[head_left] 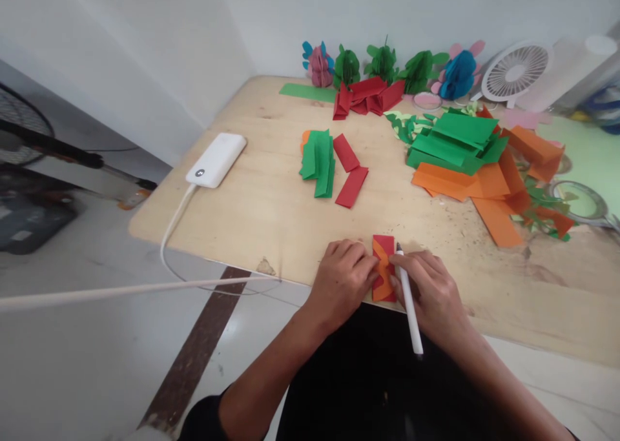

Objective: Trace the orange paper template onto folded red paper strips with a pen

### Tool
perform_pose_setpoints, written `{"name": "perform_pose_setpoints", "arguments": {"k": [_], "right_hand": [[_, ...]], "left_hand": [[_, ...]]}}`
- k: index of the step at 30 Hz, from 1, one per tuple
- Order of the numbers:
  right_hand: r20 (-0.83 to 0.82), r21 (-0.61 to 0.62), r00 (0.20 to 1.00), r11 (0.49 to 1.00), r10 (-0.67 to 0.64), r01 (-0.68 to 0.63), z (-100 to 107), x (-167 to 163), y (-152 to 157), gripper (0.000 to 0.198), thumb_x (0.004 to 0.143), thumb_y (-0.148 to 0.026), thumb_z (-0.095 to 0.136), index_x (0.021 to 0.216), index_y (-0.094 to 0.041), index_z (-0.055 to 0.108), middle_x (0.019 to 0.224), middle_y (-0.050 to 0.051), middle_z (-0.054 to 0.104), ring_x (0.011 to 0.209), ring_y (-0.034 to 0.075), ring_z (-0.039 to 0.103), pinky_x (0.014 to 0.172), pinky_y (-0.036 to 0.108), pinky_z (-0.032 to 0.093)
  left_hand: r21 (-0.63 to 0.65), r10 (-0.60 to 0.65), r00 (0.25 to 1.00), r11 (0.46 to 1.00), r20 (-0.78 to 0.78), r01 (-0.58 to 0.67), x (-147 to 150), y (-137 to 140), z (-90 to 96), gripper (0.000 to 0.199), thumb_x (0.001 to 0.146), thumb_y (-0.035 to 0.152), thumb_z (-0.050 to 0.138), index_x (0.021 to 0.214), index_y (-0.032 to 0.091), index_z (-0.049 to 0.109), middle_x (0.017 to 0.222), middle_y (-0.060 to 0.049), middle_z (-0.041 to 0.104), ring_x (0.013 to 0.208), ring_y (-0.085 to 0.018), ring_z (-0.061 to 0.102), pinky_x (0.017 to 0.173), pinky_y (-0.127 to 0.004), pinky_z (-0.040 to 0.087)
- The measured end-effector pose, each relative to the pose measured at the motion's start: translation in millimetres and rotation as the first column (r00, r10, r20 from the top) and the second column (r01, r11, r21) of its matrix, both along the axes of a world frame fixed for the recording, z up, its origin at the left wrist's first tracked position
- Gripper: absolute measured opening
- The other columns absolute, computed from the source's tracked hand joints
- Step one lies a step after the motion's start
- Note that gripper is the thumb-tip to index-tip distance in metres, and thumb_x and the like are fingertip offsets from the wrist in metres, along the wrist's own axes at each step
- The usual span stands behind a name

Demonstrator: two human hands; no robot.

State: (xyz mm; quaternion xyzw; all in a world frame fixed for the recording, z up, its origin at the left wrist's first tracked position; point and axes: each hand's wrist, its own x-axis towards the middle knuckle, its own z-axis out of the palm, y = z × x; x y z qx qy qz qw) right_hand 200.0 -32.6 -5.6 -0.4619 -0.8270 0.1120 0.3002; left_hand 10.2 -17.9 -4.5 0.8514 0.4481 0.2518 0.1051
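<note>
A red folded paper strip (382,240) lies at the table's near edge with an orange paper cutout (383,289) on top of it. From the left, my left hand (341,276) presses curled fingertips on the orange cutout and the red strip. My right hand (433,286) grips a white pen (411,312), its dark tip up beside the strip's upper right corner. The fingers of that hand also touch the strip's right side. Beyond my hands lie green folded papers (318,163) and two red folded strips (352,187).
Green folded papers (455,141) and orange papers (498,218) are heaped on the right, near scissors (581,202). Paper figures (382,63) and a white fan (517,73) line the back. A white power bank (216,160) with a cable sits left on the wooden table (271,221).
</note>
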Motion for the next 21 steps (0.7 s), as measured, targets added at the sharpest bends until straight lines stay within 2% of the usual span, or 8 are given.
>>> {"name": "perform_pose_setpoints", "arguments": {"k": [7, 15, 21], "right_hand": [[0.001, -0.026, 1.000, 1.000, 0.002, -0.002, -0.8, 1.0, -0.2, 0.021, 0.092, -0.014, 0.048, 0.109, -0.019, 0.059, 0.093, 0.008, 0.068, 0.089, 0.022, 0.061, 0.080, 0.038, 0.047], [0.016, -0.004, 1.000, 1.000, -0.004, 0.004, -0.7, -0.4, -0.5, 0.022, 0.091, -0.010, 0.047, 0.107, -0.016, 0.061, 0.091, 0.008, 0.069, 0.088, 0.021, 0.061, 0.079, 0.036, 0.046], [0.062, 0.048, 0.998, 0.999, -0.011, 0.008, 0.7, -2.8, -1.8, 0.025, 0.091, -0.010, 0.047, 0.111, -0.016, 0.061, 0.096, 0.010, 0.070, 0.092, 0.023, 0.062, 0.080, 0.038, 0.047]], "left_hand": [[-0.005, 0.013, 1.000, 1.000, -0.012, -0.013, 0.2, 1.3, 0.0, 0.015, 0.095, 0.022, 0.051, 0.089, 0.017, 0.063, 0.083, -0.005, 0.059, 0.076, -0.018, 0.049, 0.071, -0.033, 0.041], [0.007, 0.015, 1.000, 1.000, 0.016, -0.015, -1.5, 0.9, -2.1, 0.014, 0.095, 0.022, 0.052, 0.092, 0.017, 0.064, 0.085, -0.005, 0.060, 0.079, -0.019, 0.051, 0.075, -0.034, 0.042], [0.067, 0.007, 1.000, 0.998, 0.026, -0.009, -2.7, 1.4, -5.4, 0.021, 0.097, 0.024, 0.046, 0.092, 0.017, 0.065, 0.085, -0.006, 0.062, 0.079, -0.019, 0.052, 0.078, -0.036, 0.043]]}}
